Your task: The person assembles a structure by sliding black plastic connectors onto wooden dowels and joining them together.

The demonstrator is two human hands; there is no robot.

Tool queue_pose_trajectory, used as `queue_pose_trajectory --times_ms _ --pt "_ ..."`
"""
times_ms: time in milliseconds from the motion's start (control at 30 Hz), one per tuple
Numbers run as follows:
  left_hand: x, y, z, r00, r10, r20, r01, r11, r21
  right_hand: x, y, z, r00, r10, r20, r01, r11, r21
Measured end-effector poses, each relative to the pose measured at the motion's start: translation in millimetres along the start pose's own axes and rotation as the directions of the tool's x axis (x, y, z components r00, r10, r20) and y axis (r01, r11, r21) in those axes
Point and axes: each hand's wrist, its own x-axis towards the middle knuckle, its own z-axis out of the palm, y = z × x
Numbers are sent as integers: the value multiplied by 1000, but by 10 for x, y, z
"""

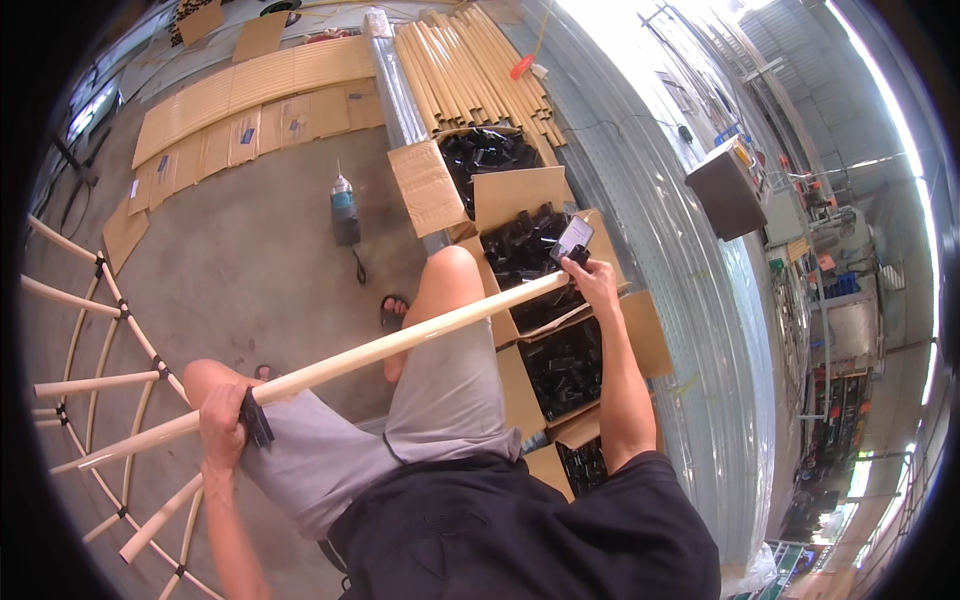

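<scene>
A long cream pipe [420, 333] lies slantwise across my thighs, rising toward the right. My left hand [220, 428] is closed around its left part, and a black plastic fitting [257, 418] sticks out by the fingers against the pipe. At the other end of the pipe, my right hand [597, 284] pinches a small black pipe fitting [575, 257]; whether it sits on the pipe end, I cannot tell. Just beyond those fingers a phone [573, 237] with a lit screen rests over an open carton [523, 243] of black fittings.
More cartons of black fittings [562, 372] line my right side, beside long plastic-wrapped stock [640, 250]. Cream pipes [470, 65] are stacked ahead. A cordless drill [344, 212] stands on the floor. To the left is a jointed pipe frame [125, 310]; flat cardboard [240, 135] lies farther off.
</scene>
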Motion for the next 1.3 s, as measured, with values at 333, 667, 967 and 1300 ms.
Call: queue_pose_trajectory --times_ms 333,667,967,1300 --pt "24 75 5 985 -108 136 94 990 105 -301 -424 -20 995 -93 41 96 993 -61" --pt "64 11 199 1000 -18 8 17 983 181 -46 -68 163 974 -156 -166 148 987 -57" --pt "101 46 98 995 -53 -88 63 990 124 36 -868 -84 936 -291 -196 300 954 16" --pt "621 155 -341 993 41 -114 -6 956 292 359 -1316 -265 940 -268 -210 225 952 -209"
